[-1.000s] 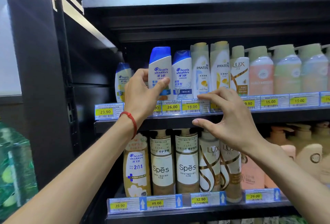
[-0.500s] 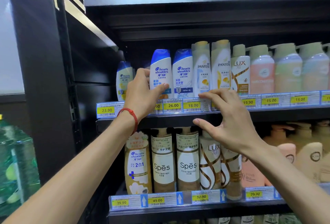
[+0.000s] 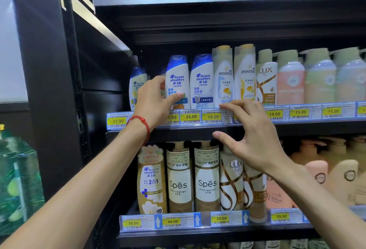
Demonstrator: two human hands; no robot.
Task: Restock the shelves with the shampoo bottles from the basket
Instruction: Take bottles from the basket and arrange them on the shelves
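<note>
White plastic under a blue cap: the shampoo bottle (image 3: 177, 79) we are placing stands upright at the front edge of the upper shelf (image 3: 297, 127), near its left end. A twin bottle (image 3: 202, 82) is just beside it on the right, and a smaller bottle (image 3: 136, 87) sits further back on the left. We judge the main risk to be a knock-on tumble. The row is packed tight, so a push that goes in crooked could rock the twin bottle into the tall pale bottle (image 3: 223, 74) beside it. The front edge is the other worry: if the base sits partly over the price strip (image 3: 212, 117) when we let go, the shampoo bottle could tip forward off the shelf.

Our left hand (image 3: 152, 100) grasps the shampoo bottle low down, half closed, with the thumb (image 3: 176, 97) across the front of the label and the other fingers wrapped round its left side. Our right hand (image 3: 255, 139) holds nothing. Its fingers (image 3: 227, 106) are spread and gently curved in front of the price strip, thumb below the shelf edge. Whether those fingertips actually touch the strip we cannot tell from this angle. The basket is out of view.
</note>
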